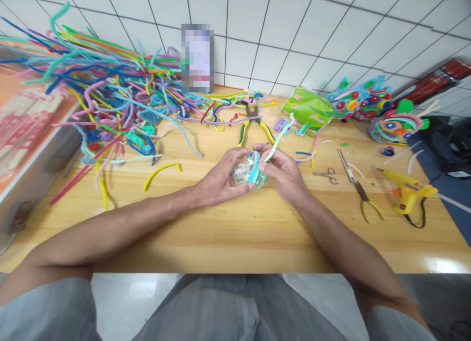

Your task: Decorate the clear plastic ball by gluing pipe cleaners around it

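My left hand (221, 179) is wrapped round a clear, rounded plastic container (241, 170) with small colourful bits showing through it. A light blue fuzzy pipe cleaner (253, 168) runs across the container's side. With thumb and fingers together, my right hand (281, 171) pinches a pale green pipe cleaner (278, 141) at the container's right edge, its free end sticking up to the right. Just behind my hands, yellow-handled pliers (253, 116) lie with their handles spread toward me.
Tangled pipe cleaners (121, 95) cover the back left. A phone (197, 59) leans on the tiled wall. To the right lie small scissors (327, 175), more pliers (364, 198) and a yellow glue gun (408, 189). Decorated figures (395, 125) and a green packet (307, 109) stand behind.
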{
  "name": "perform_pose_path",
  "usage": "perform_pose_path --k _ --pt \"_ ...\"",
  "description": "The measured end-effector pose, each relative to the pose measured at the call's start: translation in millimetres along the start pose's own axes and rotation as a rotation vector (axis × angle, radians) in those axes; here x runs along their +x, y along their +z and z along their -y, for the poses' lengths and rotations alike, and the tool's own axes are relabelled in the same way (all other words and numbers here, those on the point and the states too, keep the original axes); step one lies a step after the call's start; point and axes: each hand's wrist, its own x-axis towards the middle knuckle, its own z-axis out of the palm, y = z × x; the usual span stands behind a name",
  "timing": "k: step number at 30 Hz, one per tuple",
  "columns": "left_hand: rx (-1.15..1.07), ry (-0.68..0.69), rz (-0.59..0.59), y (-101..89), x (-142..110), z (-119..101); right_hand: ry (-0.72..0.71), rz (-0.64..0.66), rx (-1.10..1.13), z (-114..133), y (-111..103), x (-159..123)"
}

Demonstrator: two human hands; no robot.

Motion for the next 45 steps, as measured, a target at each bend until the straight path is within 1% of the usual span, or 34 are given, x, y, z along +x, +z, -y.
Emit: perform_pose_path --k 8,12,14,18,20,23,26,29,33,38,42,45 --pt "0.023 0.068 0.017 2.2 -1.9 2.4 0.039 0.014 0.045 -0.2 1.6 0.0" --pt "0.015 0.087 0.007 3.1 -2.7 1.8 0.042 0.072 0.047 3.6 -0.4 -0.9" --pt "-0.027 0.045 -0.003 2.7 -2.8 0.5 -0.001 0.11 -0.012 5.3 -1.2 -2.1" --pt "-0.166 -0.164 0.01 0.2 -1.7 -5.0 -0.11 0.154 -0.156 5.1 -0.4 -4.4" --pt "-0.202 -0.248 0.039 -1.4 -1.1 -8.3 -0.125 0.169 -0.174 5.1 -0.6 -4.3" --pt "-0.192 -0.287 0.053 -3.2 -0.4 -12.1 -0.101 0.194 -0.159 8.9 -3.8 -2.2" --pt "-0.148 -0.262 0.046 -4.0 0.2 -13.4 -0.084 0.192 -0.149 15.5 -8.2 0.0" --pt "-0.101 -0.199 0.042 -3.7 0.6 -11.8 -0.079 0.158 -0.136 18.0 -9.3 0.7" --pt "-0.067 -0.077 0.035 -1.8 0.5 -6.2 -0.045 0.124 -0.099 12.5 -6.5 0.2" --pt "-0.057 0.002 0.038 1.0 -1.4 1.2 -0.021 0.123 -0.049 3.8 -4.2 0.3" --pt "-0.057 0.01 0.038 0.6 -1.6 0.2 -0.036 0.122 -0.039 -0.7 -3.3 0.4" --pt "-0.079 -0.052 0.042 -1.4 0.2 -6.8 -0.041 0.115 -0.042 -2.0 -2.6 0.5"
